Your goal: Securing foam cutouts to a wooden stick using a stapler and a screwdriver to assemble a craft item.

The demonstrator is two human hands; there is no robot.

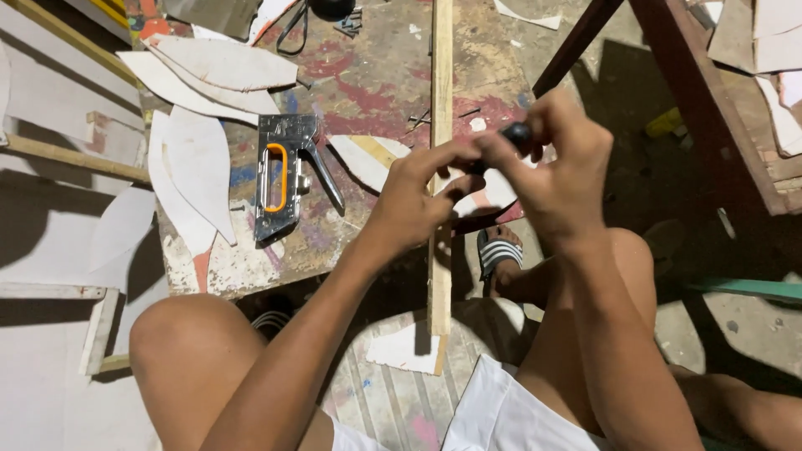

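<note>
Wooden strip (440, 100) in work at paint-stained worktop (368, 92), both my hands on it.

Strip runs from the far end of the worktop, off its near edge & down between my knees. My left hand (413, 200) is closed round it w/ thumb and fingers pinched at mid-length; my right hand (561, 167) is curled shut on a small dark-handled tool (516, 132), its tip hidden, right beside the strip. Judging by looks: thin, light, stiff lengthwise but prob. whippy & easy to snap at the overhang, so best gripped near the worktop edge, not the free end. Surface looks raw, not slippery; splinters poss. Staple gun (284, 175) w/ orange grip lies to the left, among white leaf-shaped cutouts (196, 167).
</note>
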